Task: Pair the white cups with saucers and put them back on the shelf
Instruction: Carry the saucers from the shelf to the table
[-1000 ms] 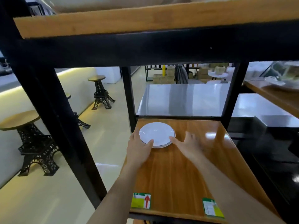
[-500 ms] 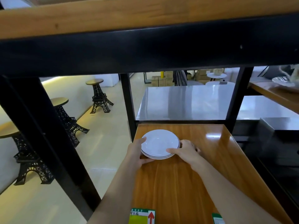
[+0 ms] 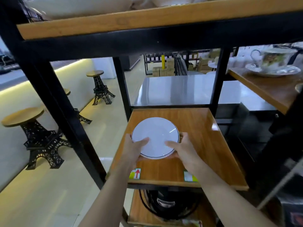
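Note:
A white saucer [image 3: 155, 133] with a thin dark rim, perhaps a small stack, is held over the wooden shelf board [image 3: 201, 145]. My left hand [image 3: 136, 149] grips its left edge with the thumb on top. My right hand [image 3: 182, 149] grips its right edge, thumb on top and fingers underneath. The saucer appears slightly raised above the board, toward the front. No plain white cup shows in view.
Black steel posts [image 3: 122, 86] frame the shelf, with a wooden board [image 3: 114, 22] close overhead. A flowered cup on a saucer [image 3: 273, 63] sits on the neighbouring shelf at right. A dark round object [image 3: 167, 205] lies on the shelf below. Tower-shaped stools [image 3: 100, 89] stand left.
Both hands closed on the saucer's edges and drew it from the back of the shelf toward the front. The camera pulled back and down.

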`<state>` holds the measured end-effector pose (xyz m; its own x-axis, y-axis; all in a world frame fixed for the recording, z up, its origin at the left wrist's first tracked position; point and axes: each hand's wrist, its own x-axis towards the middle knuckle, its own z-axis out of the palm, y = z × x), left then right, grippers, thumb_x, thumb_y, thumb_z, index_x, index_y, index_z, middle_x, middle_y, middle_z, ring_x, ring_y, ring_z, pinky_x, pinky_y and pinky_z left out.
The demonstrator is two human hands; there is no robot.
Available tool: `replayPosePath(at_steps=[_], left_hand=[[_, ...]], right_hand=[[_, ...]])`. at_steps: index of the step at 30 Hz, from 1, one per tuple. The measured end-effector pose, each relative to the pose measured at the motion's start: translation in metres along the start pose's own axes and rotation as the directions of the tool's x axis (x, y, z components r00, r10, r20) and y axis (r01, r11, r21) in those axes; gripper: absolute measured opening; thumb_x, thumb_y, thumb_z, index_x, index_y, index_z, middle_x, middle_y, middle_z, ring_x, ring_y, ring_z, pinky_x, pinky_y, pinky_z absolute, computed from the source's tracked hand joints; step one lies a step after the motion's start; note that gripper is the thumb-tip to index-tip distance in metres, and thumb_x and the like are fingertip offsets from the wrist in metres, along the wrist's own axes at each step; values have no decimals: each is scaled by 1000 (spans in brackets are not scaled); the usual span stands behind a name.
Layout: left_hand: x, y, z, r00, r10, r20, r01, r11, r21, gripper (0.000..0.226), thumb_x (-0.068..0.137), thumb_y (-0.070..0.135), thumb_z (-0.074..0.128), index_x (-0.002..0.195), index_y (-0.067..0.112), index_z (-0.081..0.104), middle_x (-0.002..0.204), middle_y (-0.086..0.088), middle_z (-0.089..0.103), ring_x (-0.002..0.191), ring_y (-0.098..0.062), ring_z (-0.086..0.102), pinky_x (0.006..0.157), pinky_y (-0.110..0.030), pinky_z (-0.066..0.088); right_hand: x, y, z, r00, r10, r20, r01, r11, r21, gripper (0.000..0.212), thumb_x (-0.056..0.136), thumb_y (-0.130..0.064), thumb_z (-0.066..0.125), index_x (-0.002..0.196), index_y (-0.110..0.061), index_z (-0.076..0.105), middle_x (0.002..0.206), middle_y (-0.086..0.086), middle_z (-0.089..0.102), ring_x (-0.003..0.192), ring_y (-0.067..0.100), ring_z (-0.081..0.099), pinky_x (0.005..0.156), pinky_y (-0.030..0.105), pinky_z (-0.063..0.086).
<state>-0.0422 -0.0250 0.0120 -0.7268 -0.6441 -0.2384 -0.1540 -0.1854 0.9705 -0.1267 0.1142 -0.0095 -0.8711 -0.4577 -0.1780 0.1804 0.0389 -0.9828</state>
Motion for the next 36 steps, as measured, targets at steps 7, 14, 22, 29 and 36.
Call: replayPosePath(at_steps=[7, 14, 22, 29, 36], left_hand=[[-100, -32, 12, 993, 116, 24, -116, 993, 15, 35, 78, 13, 70, 97, 28, 44, 105, 1, 59, 96, -22, 61, 84, -52, 53], [-182, -65, 40, 979, 134, 154, -141, 989, 41, 34, 80, 11, 68, 102, 16, 43, 99, -2, 58, 86, -18, 59, 49, -24, 49], [-290, -82, 100, 865, 214, 455, -236, 972, -10, 35, 77, 8, 70, 95, 27, 47, 106, -2, 59, 97, -23, 59, 79, -40, 53], [-430, -119, 157, 664, 147, 733, -226, 974, 9, 30, 78, 3, 68, 99, 17, 51, 103, -8, 61, 98, -29, 59, 83, -48, 52], [-574, -157, 220, 398, 34, 917, -147, 989, 27, 32, 76, 3, 69, 92, 21, 47, 101, -7, 59, 91, -28, 59, 74, -45, 51]], right_hand=[[-88, 25, -27, 984, -84, -159, 104, 987, 119, 49, 74, -20, 73, 108, -22, 38, 94, -9, 55, 81, 4, 56, 44, 12, 44], [-188, 50, -79, 942, -154, -298, 185, 980, 79, 46, 73, -20, 74, 105, -28, 41, 95, -11, 55, 82, 6, 57, 36, 11, 43], [-327, 57, -151, 763, -243, -598, 311, 950, 11, 44, 76, -16, 71, 107, -25, 41, 95, -14, 54, 88, 5, 55, 58, 15, 44], [-491, 83, -211, 481, -151, -863, 285, 959, -9, 43, 76, -12, 72, 107, -18, 42, 94, -10, 55, 87, 14, 57, 58, 15, 45], [-659, 96, -272, 249, -47, -967, 216, 976, 8, 31, 81, -13, 65, 100, -19, 42, 95, -7, 55, 89, 18, 57, 65, 29, 47]])
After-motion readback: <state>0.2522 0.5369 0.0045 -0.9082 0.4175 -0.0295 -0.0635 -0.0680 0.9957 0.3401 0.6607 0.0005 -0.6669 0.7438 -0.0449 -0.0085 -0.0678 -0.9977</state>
